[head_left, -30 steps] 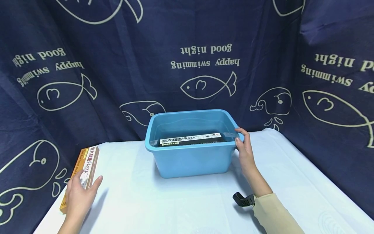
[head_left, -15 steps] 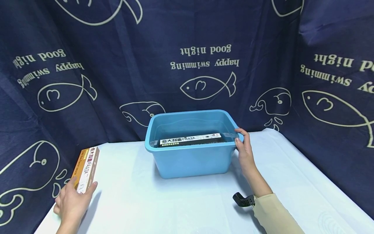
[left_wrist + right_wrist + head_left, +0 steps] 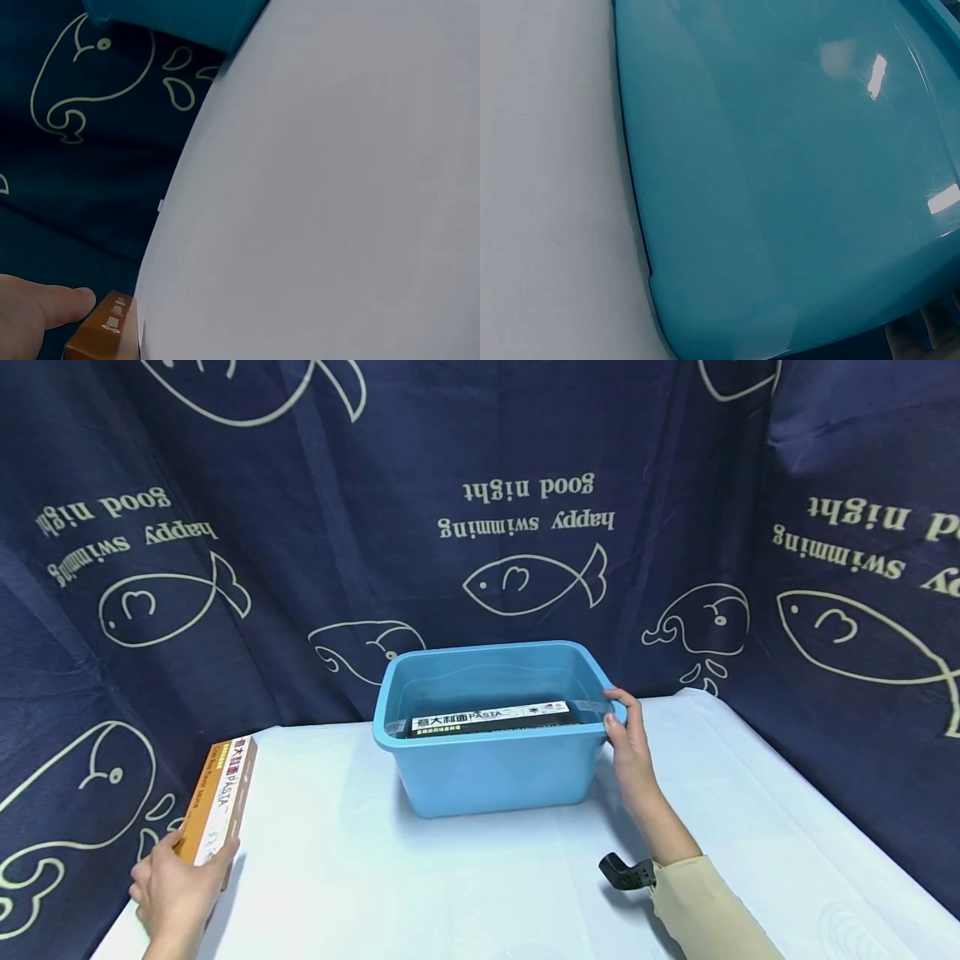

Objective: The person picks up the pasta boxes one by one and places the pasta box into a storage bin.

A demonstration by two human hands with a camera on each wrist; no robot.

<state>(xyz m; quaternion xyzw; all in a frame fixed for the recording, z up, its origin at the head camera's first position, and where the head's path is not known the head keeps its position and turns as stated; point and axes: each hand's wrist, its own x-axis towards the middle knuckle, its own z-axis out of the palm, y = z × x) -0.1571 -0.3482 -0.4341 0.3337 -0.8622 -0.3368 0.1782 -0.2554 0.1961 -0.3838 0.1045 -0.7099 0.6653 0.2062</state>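
At the left edge of the table lies an orange, white and brown pasta box (image 3: 225,793). My left hand (image 3: 176,885) spans its near end, thumb on the right side and fingers on the left. In the left wrist view, one digit of the left hand (image 3: 45,307) shows beside the end of the box (image 3: 105,330). A blue plastic bin (image 3: 491,777) stands at the middle of the table, a black pasta box (image 3: 487,720) lying inside. My right hand (image 3: 633,752) grips the bin's right rim near its front corner; the bin wall (image 3: 765,165) fills most of the right wrist view.
A white cloth covers the table (image 3: 337,877). Behind it and along both sides hangs a dark blue curtain (image 3: 375,527) with fish and whale drawings. A black wrist strap piece (image 3: 626,872) juts from the right wrist.
My left hand has drawn back toward the near end of the orange pasta box, and its thumb has moved in against the box's side. The right hand and the bin have stayed put.
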